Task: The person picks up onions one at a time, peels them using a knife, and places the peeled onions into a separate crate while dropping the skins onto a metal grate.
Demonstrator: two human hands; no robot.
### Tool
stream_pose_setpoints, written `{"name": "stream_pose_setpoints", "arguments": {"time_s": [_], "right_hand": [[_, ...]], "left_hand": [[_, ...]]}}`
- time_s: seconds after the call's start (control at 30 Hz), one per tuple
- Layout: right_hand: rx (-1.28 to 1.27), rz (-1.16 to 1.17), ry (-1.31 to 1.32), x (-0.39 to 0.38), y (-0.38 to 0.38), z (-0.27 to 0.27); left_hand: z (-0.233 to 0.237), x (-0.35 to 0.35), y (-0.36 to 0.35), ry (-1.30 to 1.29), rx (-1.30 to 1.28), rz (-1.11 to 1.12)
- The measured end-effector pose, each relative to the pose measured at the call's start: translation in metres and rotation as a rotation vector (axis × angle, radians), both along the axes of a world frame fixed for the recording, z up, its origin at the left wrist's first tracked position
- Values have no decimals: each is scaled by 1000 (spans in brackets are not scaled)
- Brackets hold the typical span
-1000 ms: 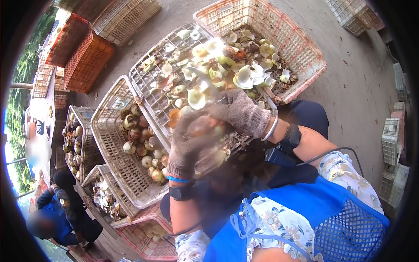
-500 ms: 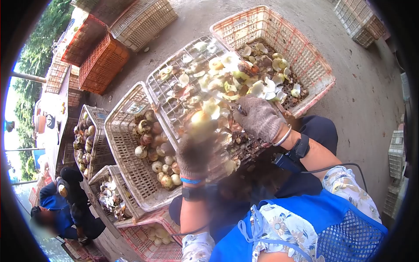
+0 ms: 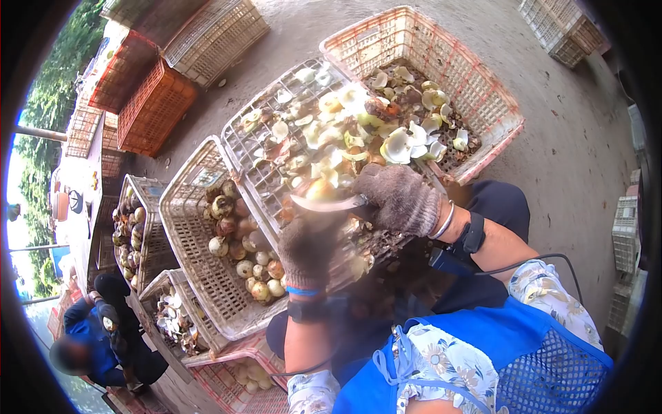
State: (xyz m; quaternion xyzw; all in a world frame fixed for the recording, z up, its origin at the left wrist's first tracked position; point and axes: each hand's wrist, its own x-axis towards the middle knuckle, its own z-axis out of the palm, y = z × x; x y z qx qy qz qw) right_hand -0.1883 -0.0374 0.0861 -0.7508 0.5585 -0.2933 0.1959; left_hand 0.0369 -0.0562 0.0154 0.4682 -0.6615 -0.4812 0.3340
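Observation:
My right hand (image 3: pixel 402 200), in a brown knit glove, is closed around a knife whose curved blade (image 3: pixel 329 205) points left. The blade crosses the near side of a pale yellow onion (image 3: pixel 321 188). My left hand (image 3: pixel 307 245), gloved too and blurred, grips that onion at its fingertips; its fingers are hard to make out. Beneath both hands lies an upturned slatted crate (image 3: pixel 238 131) strewn with onion peels (image 3: pixel 331 131). Beyond it, a red-white crate (image 3: pixel 476 76) holds more peels and scraps.
At left, a whitish crate (image 3: pixel 181 228) holds whole onions (image 3: pixel 245 252). A smaller crate (image 3: pixel 196 293) of peels and a pink crate (image 3: pixel 227 379) of pale onions stand nearer. Orange crates (image 3: pixel 153 103) are stacked farther off. Another person (image 3: pixel 103 331) in blue sits at lower left.
The knife blade now shows across the onion, and my right hand has shifted slightly left and down. My left hand stays close to the same place. The view has moved slightly.

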Motion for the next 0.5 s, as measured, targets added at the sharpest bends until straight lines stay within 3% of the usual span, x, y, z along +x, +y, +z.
{"name": "stream_pose_setpoints", "arguments": {"time_s": [0.1, 0.17, 0.23, 0.37, 0.43, 0.5], "right_hand": [[-69, 21, -56, -4, -1, -19], [-68, -128, -24, -4, -2, -33], [-52, -89, -2, -3, -3, -49], [-54, -96, 4, -4, -5, -55], [-56, -66, 4, -3, -6, -52], [-218, -48, -8, -2, -2, -41]], "left_hand": [[-10, 2, 3, -86, 15, -45], [-17, -3, 1, -119, 27, -56], [-20, -14, -2, -165, -100, -35], [-4, -18, 4, 40, 149, 6], [-3, -16, 8, 92, 150, 27], [8, -15, 8, 237, 212, -5]]}}
